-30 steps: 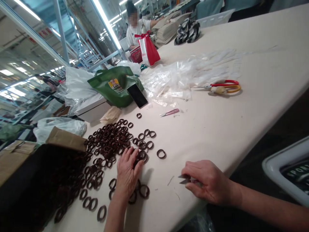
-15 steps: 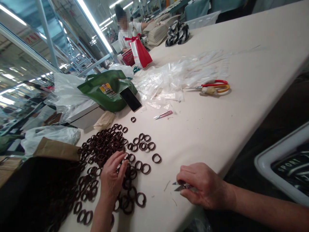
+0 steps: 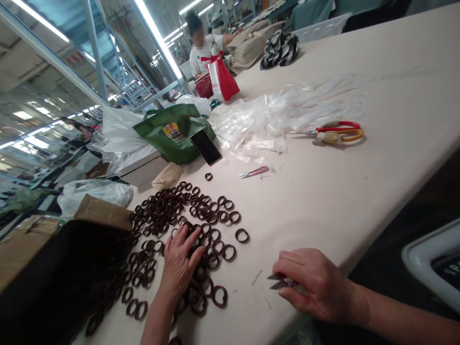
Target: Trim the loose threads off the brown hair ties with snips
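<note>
Many small dark brown bands (image 3: 163,203), looking like hair ties, lie heaped and scattered over the left part of the pale table. Among them rests my left hand (image 3: 181,261), palm down with its fingers spread, touching the bands at its fingertips. My right hand (image 3: 312,282) is closed around a pair of thread snips (image 3: 278,281) near the table's front edge. The two blades point left and stand a little apart. A few bits of cut thread (image 3: 257,278) lie on the table just left of the blades.
An open cardboard box (image 3: 102,213) with a dark inside stands at the left. Beyond the bands are a green bag (image 3: 176,136), a phone (image 3: 206,147), pink-handled snips (image 3: 254,172), large scissors (image 3: 334,132) and clear plastic bags (image 3: 266,115). A person (image 3: 203,50) works at the back.
My left hand has spread its fingers and moved down flat onto the bands. My right hand keeps hold of the snips. The whole view has shifted slightly, with things appearing further right.
</note>
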A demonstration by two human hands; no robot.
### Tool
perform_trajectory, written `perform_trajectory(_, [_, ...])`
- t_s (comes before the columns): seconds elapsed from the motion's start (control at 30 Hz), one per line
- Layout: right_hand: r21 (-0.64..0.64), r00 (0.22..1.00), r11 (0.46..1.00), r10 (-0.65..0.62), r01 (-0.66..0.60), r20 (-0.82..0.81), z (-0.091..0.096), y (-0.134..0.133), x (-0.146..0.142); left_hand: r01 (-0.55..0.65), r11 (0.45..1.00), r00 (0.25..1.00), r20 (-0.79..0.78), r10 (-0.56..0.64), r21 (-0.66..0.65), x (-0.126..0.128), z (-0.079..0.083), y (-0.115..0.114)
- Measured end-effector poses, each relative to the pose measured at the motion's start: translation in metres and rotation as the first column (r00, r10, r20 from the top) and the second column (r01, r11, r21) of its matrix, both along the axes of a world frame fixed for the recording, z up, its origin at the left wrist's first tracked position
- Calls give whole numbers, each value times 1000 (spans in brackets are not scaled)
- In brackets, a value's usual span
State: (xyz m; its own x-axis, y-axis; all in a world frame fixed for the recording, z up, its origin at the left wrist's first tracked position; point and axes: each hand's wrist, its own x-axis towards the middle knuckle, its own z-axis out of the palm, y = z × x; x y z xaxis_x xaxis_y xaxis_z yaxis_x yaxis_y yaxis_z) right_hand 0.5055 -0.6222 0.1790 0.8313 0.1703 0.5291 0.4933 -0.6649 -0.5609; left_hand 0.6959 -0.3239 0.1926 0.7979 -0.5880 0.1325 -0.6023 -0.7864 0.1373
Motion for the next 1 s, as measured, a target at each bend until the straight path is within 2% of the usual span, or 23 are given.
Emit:
perform_trajectory(0.13, [5,1000,1000,6,-6,4,-4,-1,0,-14,1000,999,-51,13,-12,-18,3,39])
perform_trajectory(0.33, [26,1000,999,26,-26,10,-6,-3,0,-136,984,984,-128,121,-115,-27,9,94])
perform_trajectory(0.4, [24,1000,999,31,-31,7,-5,-4,0,-230,953,969,-136,205,-197,-30,13,105])
perform_trajectory(0.5, [8,1000,1000,7,-7,-18,-4,-5,-1,-398,863,918,-146,370,-312,-31,18,120])
perform_trajectory(0.57, [0,1000,1000,-8,8,-25,-5,-6,-1,-469,816,883,-161,441,-339,-28,18,130])
perform_trajectory(0.63, [4,1000,1000,1,-1,-12,-6,-6,0,-501,799,865,-160,476,-331,-25,14,140])
perform_trajectory(0.77, [13,1000,999,30,-30,-2,-6,-6,0,-552,768,828,-108,550,-326,-24,-1,152])
perform_trajectory(0.87, [9,1000,1000,14,-14,-21,-5,-6,-1,-586,731,800,-105,591,-349,-29,-8,151])
perform_trajectory(0.93, [8,999,1000,13,-12,-30,-5,-6,-1,-580,736,804,-104,585,-350,-33,-10,147])
perform_trajectory(1.0, [13,999,1000,13,-13,-36,-5,-6,-2,-549,766,827,-88,555,-334,-37,-10,141])
